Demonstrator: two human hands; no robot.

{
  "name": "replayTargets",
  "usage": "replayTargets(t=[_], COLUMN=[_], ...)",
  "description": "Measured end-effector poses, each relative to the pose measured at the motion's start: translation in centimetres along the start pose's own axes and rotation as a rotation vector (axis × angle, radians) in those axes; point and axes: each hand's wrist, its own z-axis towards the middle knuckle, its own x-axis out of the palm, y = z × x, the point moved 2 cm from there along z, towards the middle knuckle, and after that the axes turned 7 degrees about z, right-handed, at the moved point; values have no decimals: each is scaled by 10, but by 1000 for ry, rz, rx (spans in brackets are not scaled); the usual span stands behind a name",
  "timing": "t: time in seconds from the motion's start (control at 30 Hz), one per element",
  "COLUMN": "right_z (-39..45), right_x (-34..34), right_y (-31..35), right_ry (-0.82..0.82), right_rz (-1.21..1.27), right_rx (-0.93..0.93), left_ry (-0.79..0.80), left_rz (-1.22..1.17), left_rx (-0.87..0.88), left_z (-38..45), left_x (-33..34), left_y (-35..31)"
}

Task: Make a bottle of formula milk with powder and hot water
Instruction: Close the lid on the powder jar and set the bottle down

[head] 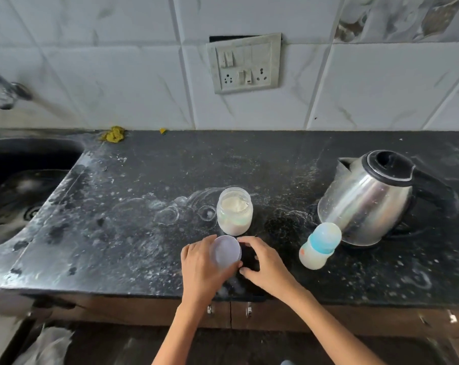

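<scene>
An uncapped clear jar of white powder [235, 210] stands on the black counter [123, 227]. Just in front of it my left hand [202, 267] holds the jar's pale lilac lid [227, 251], tilted on edge. My right hand [265, 264] is beside the lid, fingers curled, thumb and fingertips near its rim; I cannot tell whether they touch it. A baby bottle [319, 247] with a blue collar and clear cap stands to the right. Behind it sits a steel electric kettle [370, 198] with a black lid and handle.
A steel sink [17, 196] and tap [5, 93] lie at the far left. A wall socket panel [245, 63] is above the counter. Yellow scraps [113, 134] lie by the back wall. Powder dust streaks the counter. Cabinet doors [231, 310] run below the front edge.
</scene>
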Motion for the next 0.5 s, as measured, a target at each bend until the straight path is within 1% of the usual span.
replayTargets(t=[0.07, 0.1, 0.2, 0.27, 0.33, 0.4, 0.47, 0.5], right_z=[-1, -1, 2, 7, 16, 28, 42, 50], right_x=[-11, -17, -34, -43, -55, -71, -85, -89], right_y=[10, 16, 33, 40, 44, 47, 51, 53], right_ry=[68, 76, 37, 21, -11, -100, -179, -189], right_rz=[212, 276, 399, 451, 476, 453, 333, 249], right_rx=[9, -16, -96, -119, -124, -102, -82, -79], left_ry=[15, 34, 99, 126, 112, 39, -7, -6], left_rz=[-298, -425, -707, -828, -840, -754, -662, -599], left_rx=[-106, -152, -221, -212, -167, -154, -165, -155], left_z=[-4, -5, -2, 3, 9, 16, 25, 29], left_x=[-10, -15, -23, -26, -31, -34, -30, -26], left_y=[-6, -10, -21, -28, -28, -17, -4, -3])
